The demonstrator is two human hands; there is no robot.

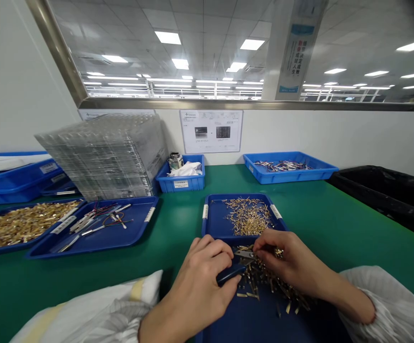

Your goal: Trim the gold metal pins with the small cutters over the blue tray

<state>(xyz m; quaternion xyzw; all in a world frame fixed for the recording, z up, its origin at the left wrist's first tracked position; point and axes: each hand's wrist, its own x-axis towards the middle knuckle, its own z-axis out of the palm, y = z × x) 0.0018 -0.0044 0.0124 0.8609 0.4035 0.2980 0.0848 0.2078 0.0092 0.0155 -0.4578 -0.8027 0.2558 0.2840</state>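
Note:
My left hand is closed around a small cutter with blue handles, its metal jaws pointing right. My right hand is pinched over small brass pins at the jaws, resting on a heap of gold-coloured pins. Both hands work over a blue tray in front of me, which holds a second scatter of brass pins at its far end. Both forearms wear white sleeves.
To the left lie a blue tray with tweezers and tools and a tray of brass parts. A stack of clear plastic trays, a small blue bin, another blue tray and a black bin stand on the green table.

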